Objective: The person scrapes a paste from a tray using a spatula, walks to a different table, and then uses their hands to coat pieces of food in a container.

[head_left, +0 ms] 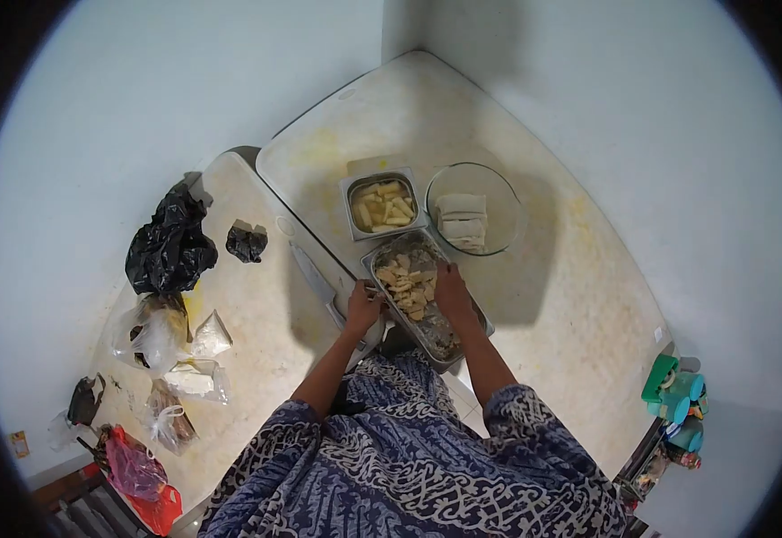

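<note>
A long metal tray (456, 350) lies slanted in front of me, with beige broken pieces of food (407, 285) gathered mostly on its left side. My right hand (452, 291) is closed over the tray's right rim, its fingertips on the inner side. At the opposite rim, my left hand (365, 307) has its fingers curled together; a small pale bit shows by them, too small to name. Just beyond the tray stands a square metal pan (347, 199) of yellowish sticks in liquid (382, 206). Beside it, a clear glass bowl (509, 208) holds white slabs (461, 220).
Two pale tables meet along a dark gap near my left hand. On the left table (256, 359) lie black plastic bags (171, 242), clear bags of food (195, 380) and a red bag (160, 509). Teal-lidded containers (678, 399) stand at far right. Walls close off the back.
</note>
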Demonstrator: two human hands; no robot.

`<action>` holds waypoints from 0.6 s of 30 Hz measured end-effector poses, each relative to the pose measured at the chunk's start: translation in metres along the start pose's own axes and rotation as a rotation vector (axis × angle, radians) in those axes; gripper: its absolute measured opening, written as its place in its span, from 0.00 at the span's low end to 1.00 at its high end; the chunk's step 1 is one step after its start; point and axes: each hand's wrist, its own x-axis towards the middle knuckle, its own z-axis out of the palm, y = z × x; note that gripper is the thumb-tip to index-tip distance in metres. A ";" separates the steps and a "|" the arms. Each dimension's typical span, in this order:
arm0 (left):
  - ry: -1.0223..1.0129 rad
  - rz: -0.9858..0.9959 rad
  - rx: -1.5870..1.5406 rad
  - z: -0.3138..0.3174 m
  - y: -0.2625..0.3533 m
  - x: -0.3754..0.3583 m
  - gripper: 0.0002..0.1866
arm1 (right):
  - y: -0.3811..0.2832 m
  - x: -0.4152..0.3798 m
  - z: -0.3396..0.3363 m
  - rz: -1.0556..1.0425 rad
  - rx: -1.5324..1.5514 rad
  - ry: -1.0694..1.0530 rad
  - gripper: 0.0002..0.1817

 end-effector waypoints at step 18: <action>-0.083 -0.108 -0.124 -0.007 0.002 0.003 0.23 | 0.004 -0.065 -0.035 -0.082 0.010 0.064 0.19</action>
